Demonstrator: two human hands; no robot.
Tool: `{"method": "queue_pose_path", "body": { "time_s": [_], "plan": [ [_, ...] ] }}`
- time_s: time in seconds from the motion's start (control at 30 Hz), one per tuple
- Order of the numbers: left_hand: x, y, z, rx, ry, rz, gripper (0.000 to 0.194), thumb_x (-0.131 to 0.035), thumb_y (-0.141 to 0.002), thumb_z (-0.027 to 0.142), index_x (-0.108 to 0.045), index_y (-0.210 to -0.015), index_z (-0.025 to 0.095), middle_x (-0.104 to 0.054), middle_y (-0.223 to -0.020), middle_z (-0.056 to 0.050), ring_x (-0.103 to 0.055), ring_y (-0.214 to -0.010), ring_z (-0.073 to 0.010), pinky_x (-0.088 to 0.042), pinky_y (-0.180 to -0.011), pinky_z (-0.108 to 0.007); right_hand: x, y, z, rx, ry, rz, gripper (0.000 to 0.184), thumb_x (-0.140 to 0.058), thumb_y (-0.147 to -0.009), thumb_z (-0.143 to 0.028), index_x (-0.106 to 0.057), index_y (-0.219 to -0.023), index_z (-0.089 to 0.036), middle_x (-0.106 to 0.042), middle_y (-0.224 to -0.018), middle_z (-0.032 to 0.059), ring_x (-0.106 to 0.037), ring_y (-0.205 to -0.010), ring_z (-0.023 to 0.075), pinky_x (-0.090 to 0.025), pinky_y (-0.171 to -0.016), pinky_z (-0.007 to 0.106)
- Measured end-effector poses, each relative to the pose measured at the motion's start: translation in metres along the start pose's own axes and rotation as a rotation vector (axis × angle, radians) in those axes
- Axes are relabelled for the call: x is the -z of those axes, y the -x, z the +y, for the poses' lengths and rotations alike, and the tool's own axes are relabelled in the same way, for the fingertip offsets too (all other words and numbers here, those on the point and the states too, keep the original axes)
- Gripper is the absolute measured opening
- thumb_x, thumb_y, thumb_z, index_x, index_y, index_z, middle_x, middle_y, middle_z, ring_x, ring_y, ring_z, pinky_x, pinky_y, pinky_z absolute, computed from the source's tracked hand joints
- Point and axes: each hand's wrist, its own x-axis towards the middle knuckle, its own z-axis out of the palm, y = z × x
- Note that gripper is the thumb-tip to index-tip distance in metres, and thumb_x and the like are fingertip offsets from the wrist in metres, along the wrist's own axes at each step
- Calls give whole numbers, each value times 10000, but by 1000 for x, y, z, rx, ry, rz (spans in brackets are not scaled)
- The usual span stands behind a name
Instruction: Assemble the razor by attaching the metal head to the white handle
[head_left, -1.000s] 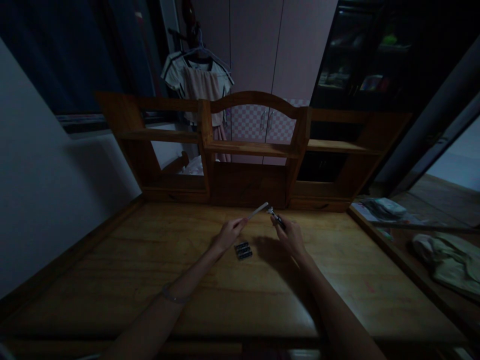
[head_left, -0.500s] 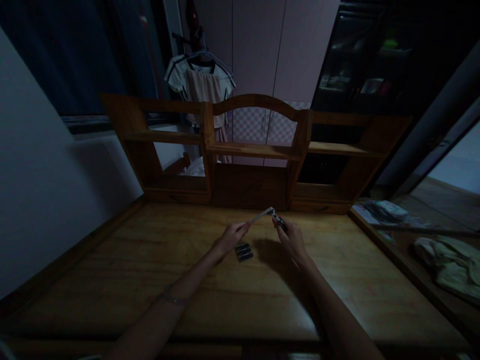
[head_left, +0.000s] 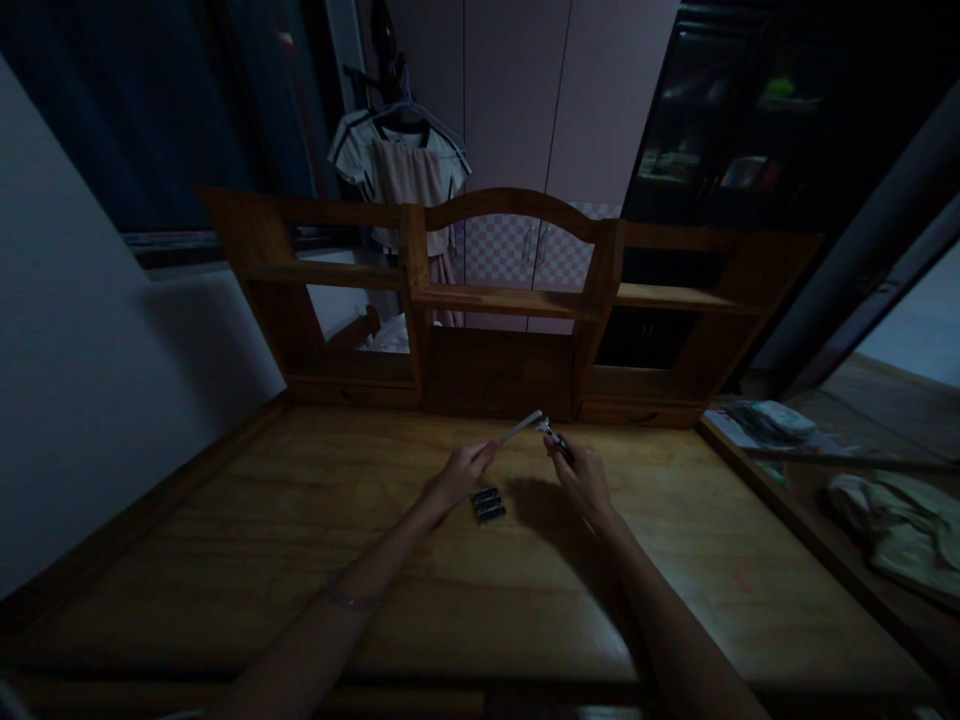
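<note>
Both my hands are raised over the far middle of a wooden desk (head_left: pixel 315 520). My left hand (head_left: pixel 461 472) is closed on the end of a thin pale stick-like tool (head_left: pixel 519 428) that points up and right. My right hand (head_left: pixel 581 478) is closed on a small dark object with a shiny metal tip (head_left: pixel 555 440). The tip of the pale tool meets the metal tip between my hands. A small pack of dark batteries (head_left: pixel 487 504) lies on the desk just below my left hand.
A wooden shelf unit (head_left: pixel 510 300) stands along the desk's back edge. A pale wall closes the left side. Clothes on a hanger (head_left: pixel 401 165) hang behind the shelves. Cloth and papers (head_left: pixel 892 520) lie beyond the desk's right edge.
The pale tool's tip and the metal tip have come together; a second ago a small gap lay between them. The view shifted slightly downward.
</note>
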Motion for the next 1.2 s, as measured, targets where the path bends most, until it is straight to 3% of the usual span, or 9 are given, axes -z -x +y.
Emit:
{"method": "queue_pose_path", "body": {
  "time_s": [0.43, 0.63, 0.83, 1.2],
  "plan": [
    [3, 1, 3, -11, -51, 53, 450, -343, -883, 529, -420, -646, 154, -359, -602, 30, -340, -571, -99, -245, -536, -235, 0, 0, 1, 4, 15, 9, 315, -406, -937, -420, -587, -821, -189, -580, -611, 15, -538, -526, 164, -273, -488, 234],
    [1, 3, 7, 18, -37, -18, 469, -319, -878, 556, -420, -656, 156, -350, -592, 34, -327, -551, -96, -231, -519, -233, 1, 0, -1, 1, 36, 2, 325, -406, -938, -416, -593, -802, -188, -587, -608, 19, -540, -528, 164, -272, -495, 237],
    [2, 3, 9, -1, -88, 53, 465, -329, -875, 549, -417, -647, 154, -359, -593, 30, -332, -566, -99, -237, -530, -232, 1, 0, -2, 1, 22, 16, 334, -404, -940, -422, -594, -809, -179, -582, -611, 17, -540, -533, 158, -265, -491, 235],
    [1, 4, 14, -6, -52, -15, 451, -343, -873, 546, -424, -664, 155, -341, -611, 33, -323, -573, -98, -235, -525, -230, -2, 2, 3, 17, 61, 7, 318, -393, -947, -403, -572, -798, -186, -584, -615, 18, -537, -527, 158, -260, -494, 234]
  ]
}}
